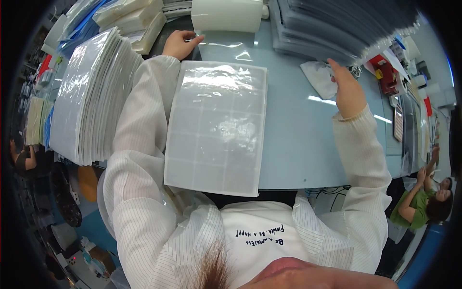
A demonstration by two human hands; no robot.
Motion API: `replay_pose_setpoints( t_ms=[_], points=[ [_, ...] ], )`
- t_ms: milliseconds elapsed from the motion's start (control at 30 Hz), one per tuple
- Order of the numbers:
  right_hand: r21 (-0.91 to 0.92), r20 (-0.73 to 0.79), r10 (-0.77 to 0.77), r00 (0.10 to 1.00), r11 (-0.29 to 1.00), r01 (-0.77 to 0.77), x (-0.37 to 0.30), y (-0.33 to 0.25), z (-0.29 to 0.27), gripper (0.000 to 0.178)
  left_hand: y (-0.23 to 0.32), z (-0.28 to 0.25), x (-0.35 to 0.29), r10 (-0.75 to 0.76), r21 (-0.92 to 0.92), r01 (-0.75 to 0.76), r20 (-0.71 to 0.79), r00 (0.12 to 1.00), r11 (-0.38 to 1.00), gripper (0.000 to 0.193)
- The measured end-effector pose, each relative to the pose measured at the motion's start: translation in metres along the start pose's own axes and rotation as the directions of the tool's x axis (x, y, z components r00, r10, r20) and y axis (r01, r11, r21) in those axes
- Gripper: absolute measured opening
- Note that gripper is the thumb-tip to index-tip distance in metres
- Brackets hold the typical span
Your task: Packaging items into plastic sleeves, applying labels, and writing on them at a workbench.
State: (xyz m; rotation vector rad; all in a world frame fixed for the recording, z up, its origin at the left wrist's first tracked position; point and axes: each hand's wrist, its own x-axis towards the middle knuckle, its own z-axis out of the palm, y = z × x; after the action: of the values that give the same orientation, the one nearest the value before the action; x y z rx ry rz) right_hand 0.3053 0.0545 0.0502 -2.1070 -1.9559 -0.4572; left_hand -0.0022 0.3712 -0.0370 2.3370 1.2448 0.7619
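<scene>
Head view, near edge: white pinstriped coat sleeves over pale blue glossy table [298,144], smooth, with light glare. Clear plastic sheet [215,127] flat at table centre, rectangular, grid of square pockets, wrinkled shiny film, near edge overhanging table rim. Left of it, tall stack of similar bagged white sheets [89,96], edges fanned, glossy wrap on top. Further out, right hand [346,89] with fingers extended and mostly open, fingertips touching underside of grey sheet stack [337,29] at far right; firm hold not discernible. Small crumpled white bag [320,77] just left of that hand, on the table. Left hand [180,44] loosely curled at far centre-left, thumb and fingers at edge of translucent white plastic container [226,15]; grip not clear. Far left, more bagged white packs [134,19]. Room: crowded workshop, red device [387,72] and clutter at right, seated person in green top [416,204] lower right.
</scene>
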Motion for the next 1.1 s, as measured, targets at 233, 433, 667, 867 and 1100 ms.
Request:
replay_pose_setpoints(
  t_ms=[233,433,667,867,1100],
  points=[
    [0.382,-0.187,-0.078,0.979,0.913,0.146,0.075,-0.082,-0.007,0.040,0.007,0.008,0.003,-0.143,0.069,0.150,-0.095,0.985,0.986,0.054],
    [0.139,-0.364,-0.168,0.916,0.963,0.232,0.185,-0.136,0.042,0.054,0.006,0.006,-0.001,-0.226,-0.095,0.225,-0.002,0.974,0.970,0.051],
    [-0.022,-0.176,-0.235,0.956,0.972,0.235,0.225,-0.139,0.076,0.093,0.015,0.002,-0.004,-0.232,-0.151,0.238,0.061,0.971,0.959,0.051],
    [-0.223,-0.471,-0.409,0.781,0.912,0.344,0.214,-0.149,0.055,0.065,0.011,-0.002,-0.002,-0.291,-0.154,0.305,0.103,0.951,0.940,0.045],
    [-0.138,0.134,-0.304,0.943,0.937,0.322,0.243,-0.141,0.045,0.096,0.015,-0.025,0.006,-0.133,-0.153,0.201,0.368,0.920,0.967,0.039]
  ],
)
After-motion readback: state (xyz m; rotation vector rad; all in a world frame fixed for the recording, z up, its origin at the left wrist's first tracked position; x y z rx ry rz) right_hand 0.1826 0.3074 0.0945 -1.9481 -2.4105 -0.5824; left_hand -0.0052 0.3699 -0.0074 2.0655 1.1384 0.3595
